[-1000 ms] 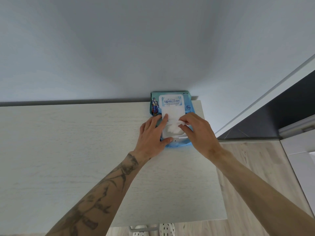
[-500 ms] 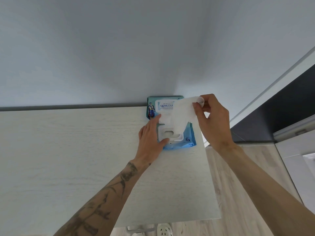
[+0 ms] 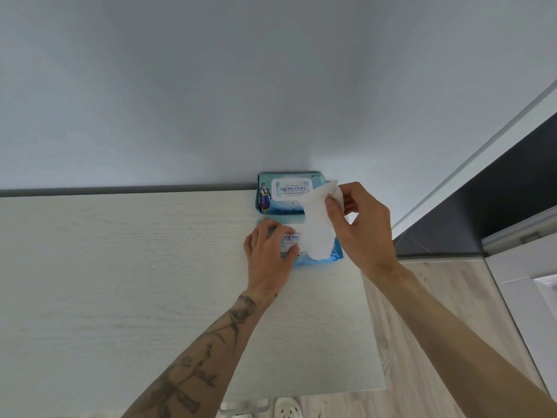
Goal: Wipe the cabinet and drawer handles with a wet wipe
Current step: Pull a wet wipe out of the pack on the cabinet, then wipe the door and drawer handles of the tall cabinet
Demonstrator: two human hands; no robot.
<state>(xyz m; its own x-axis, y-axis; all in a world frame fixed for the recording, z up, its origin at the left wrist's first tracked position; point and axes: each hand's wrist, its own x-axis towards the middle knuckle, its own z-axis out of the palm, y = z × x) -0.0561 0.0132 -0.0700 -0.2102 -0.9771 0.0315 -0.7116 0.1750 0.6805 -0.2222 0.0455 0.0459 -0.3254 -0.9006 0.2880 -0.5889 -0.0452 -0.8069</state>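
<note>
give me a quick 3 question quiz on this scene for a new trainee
1. True or false: the right hand pinches the white wet wipe.
2. What does the left hand press on? A) the near blue wet-wipe pack B) the pale wood tabletop C) a drawer handle
3. Fill in: the second blue pack sits at the back edge, against the ____.
Key: 1 true; 2 A; 3 grey wall.
</note>
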